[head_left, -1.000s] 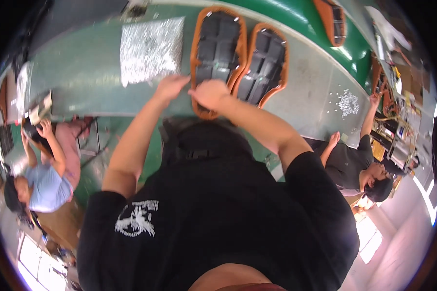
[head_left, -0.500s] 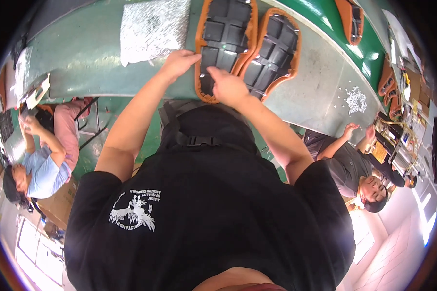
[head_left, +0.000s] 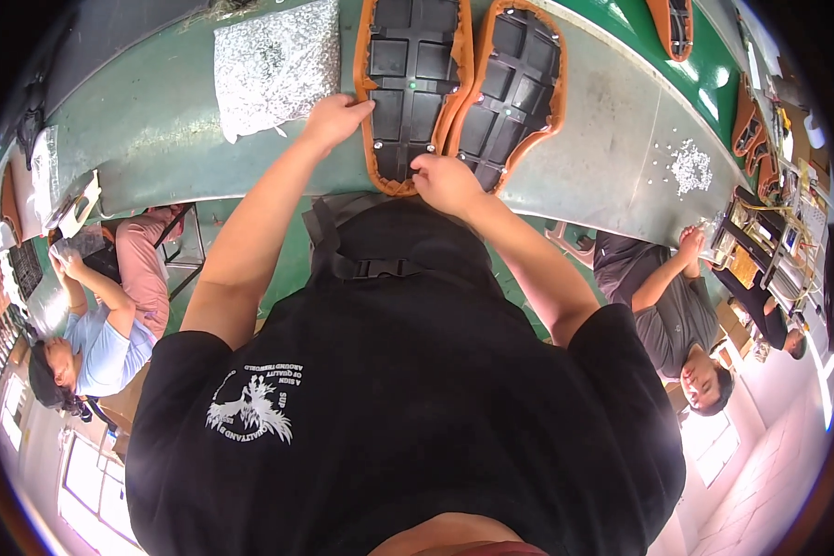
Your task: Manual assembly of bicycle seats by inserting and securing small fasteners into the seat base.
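Two long black ribbed plastic panels lie side by side on the bench before me, their edges wrapped in orange-brown covering with small white pieces along the rims. My left hand (head_left: 336, 122) is at the left edge of the left panel (head_left: 410, 111), fingers together and closed on that edge. Over the panel's near end, my right hand (head_left: 451, 183) has its fingers curled inward, the tips close to the near rim. Whatever may be pinched there is hidden. The right panel (head_left: 512, 97) lies just beyond the right hand, touching the left panel.
A clear bag of small white pieces (head_left: 276, 72) lies left of the panels on the grey bench (head_left: 612, 120). A loose heap of white pieces (head_left: 690, 169) is at the right. Another orange-edged part (head_left: 674, 28) lies on the green surface. Seated people (head_left: 111, 324) flank me.
My right hand has gone from an outstretched finger over the left panel to curled fingers at its near end. My left hand stays at the edge. The right co-worker's hands have come together.
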Demonstrator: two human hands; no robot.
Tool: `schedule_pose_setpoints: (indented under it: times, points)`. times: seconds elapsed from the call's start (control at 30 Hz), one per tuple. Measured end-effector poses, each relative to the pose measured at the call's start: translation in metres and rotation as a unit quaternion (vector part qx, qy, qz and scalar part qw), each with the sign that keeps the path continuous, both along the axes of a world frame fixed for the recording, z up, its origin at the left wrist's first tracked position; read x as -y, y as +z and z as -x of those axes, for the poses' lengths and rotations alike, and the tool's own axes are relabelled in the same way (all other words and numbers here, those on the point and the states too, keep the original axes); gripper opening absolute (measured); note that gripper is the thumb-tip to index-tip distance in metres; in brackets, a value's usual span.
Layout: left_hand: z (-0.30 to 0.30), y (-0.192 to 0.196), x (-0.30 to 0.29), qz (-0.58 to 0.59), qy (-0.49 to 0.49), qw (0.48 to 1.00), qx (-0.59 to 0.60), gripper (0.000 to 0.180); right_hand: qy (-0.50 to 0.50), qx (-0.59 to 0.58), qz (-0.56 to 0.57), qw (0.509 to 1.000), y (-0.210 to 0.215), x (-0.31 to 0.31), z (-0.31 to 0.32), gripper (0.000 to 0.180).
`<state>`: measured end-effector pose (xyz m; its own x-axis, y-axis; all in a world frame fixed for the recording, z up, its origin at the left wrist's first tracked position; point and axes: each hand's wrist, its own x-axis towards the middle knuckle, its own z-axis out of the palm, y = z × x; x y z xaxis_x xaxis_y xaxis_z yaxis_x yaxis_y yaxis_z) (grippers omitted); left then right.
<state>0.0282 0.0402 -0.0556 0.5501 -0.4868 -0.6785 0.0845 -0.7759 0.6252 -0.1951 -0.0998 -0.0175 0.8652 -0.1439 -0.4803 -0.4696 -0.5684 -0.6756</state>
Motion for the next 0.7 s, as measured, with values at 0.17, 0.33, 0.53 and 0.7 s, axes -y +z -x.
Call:
schedule_pose_setpoints:
  times: [0.17, 0.33, 0.53, 0.7]
  points:
    - [-0.007, 0.020, 0.032, -0.137, -0.082, 0.985, 0.067, 0.077, -0.131, 0.055, 0.009, 0.990, -0.006, 0.005, 0.024, 0.023]
    - [-0.019, 0.024, 0.039, -0.113, -0.065, 0.984, 0.119, 0.075, -0.251, -0.211, -0.188, 0.926, -0.037, -0.002, 0.022, 0.053]
    - [-0.089, 0.049, 0.058, -0.018, 0.013, 0.988, 0.152, 0.063, -0.399, 0.032, -0.541, 0.739, -0.021, 0.000, -0.079, 0.037]
    - [-0.143, 0.061, 0.050, 0.083, 0.130, 0.961, 0.228, 0.049, -0.419, 0.097, -0.530, 0.731, -0.020, 0.106, -0.212, 0.037]
